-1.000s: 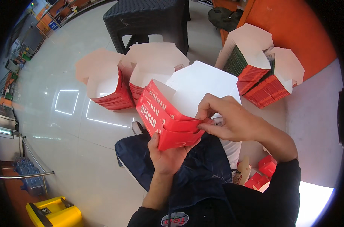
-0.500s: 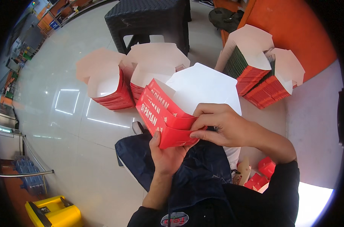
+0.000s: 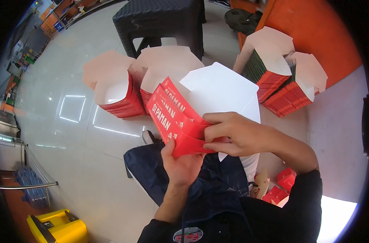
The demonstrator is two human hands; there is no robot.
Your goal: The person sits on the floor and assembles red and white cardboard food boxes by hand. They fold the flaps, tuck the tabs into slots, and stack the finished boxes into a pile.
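Note:
A few red paper food boxes [image 3: 163, 125] with white insides sit nested one in another above my lap. From below, my left hand [image 3: 180, 164] holds them, thumb against the printed red front and the palm under the base. At their right corner, my right hand [image 3: 237, 133] pinches the red edges between thumb and fingers. One large white lid flap [image 3: 227, 91] stands up behind, and a white corner pokes out below my right hand. How the boxes' far sides sit together is hidden.
On the tiled floor ahead stand nested red box stacks, one at left [image 3: 121, 103] and another [image 3: 164, 73] beside it. More stacks [image 3: 279, 91] lean near the orange panel [image 3: 314, 32]. A black stool [image 3: 158, 18] is behind; a yellow bin [image 3: 61, 229] stands lower left.
The held boxes have tilted more steeply, and their white flap has shifted slightly up and right. A white corner now shows below my right hand. Both hands keep their grip.

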